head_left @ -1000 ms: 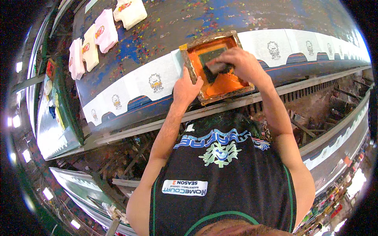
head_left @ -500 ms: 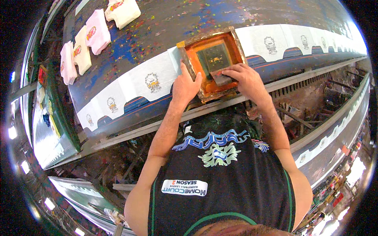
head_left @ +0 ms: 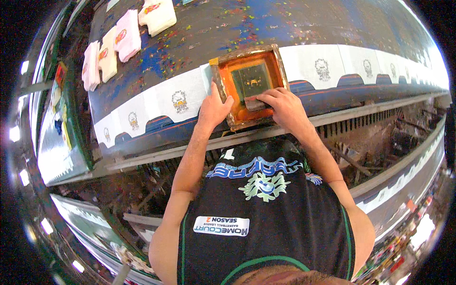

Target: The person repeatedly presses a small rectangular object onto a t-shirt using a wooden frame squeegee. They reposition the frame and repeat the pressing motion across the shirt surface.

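A wooden-framed printing screen (head_left: 246,54) with an orange-bordered dark mesh lies on white cloth pieces along the near edge of a long table. My left hand (head_left: 214,110) grips the screen's left side, thumb on the inner face and index finger along the outer edge. Within the frame, toward its near right part, my right hand (head_left: 286,110) is closed round a squeegee (head_left: 255,104) resting on the mesh. My fingers hide part of the squeegee. To the left, a white cloth piece (head_left: 164,99) carries a dark printed emblem; another printed cloth piece (head_left: 308,57) lies on the right.
Beyond the row of cloths stretches a paint-spotted dark table (head_left: 209,33). Pink folded cloths (head_left: 127,45) and a cream one (head_left: 164,21) lie at the far left. A metal rail (head_left: 166,153) follows the near edge. Another long table (head_left: 403,187) stands at the right.
The view has shifted and turned slightly. Both hands keep their hold on the screen and the squeegee, and the squeegee's place in the frame looks nearly the same.
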The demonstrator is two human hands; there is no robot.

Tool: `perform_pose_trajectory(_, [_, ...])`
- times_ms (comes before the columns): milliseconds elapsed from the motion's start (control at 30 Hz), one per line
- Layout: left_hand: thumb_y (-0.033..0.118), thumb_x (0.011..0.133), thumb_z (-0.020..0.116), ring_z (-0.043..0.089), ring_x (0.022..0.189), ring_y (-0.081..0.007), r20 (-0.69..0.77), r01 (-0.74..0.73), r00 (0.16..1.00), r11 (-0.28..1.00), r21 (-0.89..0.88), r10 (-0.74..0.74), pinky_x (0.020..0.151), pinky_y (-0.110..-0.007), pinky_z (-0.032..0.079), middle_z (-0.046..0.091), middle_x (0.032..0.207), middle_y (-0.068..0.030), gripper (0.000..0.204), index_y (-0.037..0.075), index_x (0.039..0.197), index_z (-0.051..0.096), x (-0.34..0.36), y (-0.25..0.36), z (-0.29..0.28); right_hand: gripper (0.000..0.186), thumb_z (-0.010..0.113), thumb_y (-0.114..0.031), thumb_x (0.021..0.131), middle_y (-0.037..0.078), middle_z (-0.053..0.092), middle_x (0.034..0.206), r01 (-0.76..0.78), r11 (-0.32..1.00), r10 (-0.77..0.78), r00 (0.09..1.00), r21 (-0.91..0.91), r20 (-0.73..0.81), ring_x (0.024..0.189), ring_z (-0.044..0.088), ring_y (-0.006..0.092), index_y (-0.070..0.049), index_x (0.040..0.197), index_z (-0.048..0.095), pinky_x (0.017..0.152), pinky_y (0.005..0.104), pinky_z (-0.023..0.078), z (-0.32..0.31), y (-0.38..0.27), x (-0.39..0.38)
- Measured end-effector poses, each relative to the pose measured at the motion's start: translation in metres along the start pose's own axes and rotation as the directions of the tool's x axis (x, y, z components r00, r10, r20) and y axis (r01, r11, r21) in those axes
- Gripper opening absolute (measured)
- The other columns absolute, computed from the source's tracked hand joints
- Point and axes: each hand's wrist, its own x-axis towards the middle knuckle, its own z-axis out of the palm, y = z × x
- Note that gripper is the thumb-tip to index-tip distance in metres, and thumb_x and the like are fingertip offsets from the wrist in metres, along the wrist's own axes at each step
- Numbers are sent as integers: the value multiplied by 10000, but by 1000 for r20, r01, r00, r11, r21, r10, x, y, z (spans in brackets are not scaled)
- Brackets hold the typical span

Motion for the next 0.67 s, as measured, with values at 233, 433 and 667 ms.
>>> perform_pose_trajectory(233, [378, 964, 697, 721, 1060, -576, -75, -43, 996, 999, 19, 45, 973, -598, 572, 738, 1106, -406, 975, -123, 1663, 238, 3, -2, 7, 465, 675, 36, 821, 111, 765, 1193, 108, 993, -111, 991, -38, -77, 1196, 683, 353, -103, 1254, 774, 1047, 476, 563, -3, 36, 97])
perform_pose_trajectory(433, [379, 973, 683, 733, 1025, -566, -47, -28, 999, 1000, 12, 28, 957, -591, 582, 750, 1060, -390, 973, -125, 1668, 226, 1, -6, 6, 427, 700, 10, 832, 112, 759, 1168, 100, 995, -100, 995, -28, -14, 1145, 687, 358, -121, 1230, 779, 1013, 489, 568, 3, 36, 85])
perform_pose_trajectory(667, [365, 985, 708, 715, 1125, -569, 41, 30, 999, 999, 36, -32, 1003, -588, 569, 729, 1177, -406, 975, -102, 1683, 213, 2, 4, -4, 540, 736, 19, 806, 69, 765, 1263, -45, 998, 49, 994, -43, 93, 1235, 684, 315, -160, 1314, 777, 1122, 454, 547, 12, -1, 9])
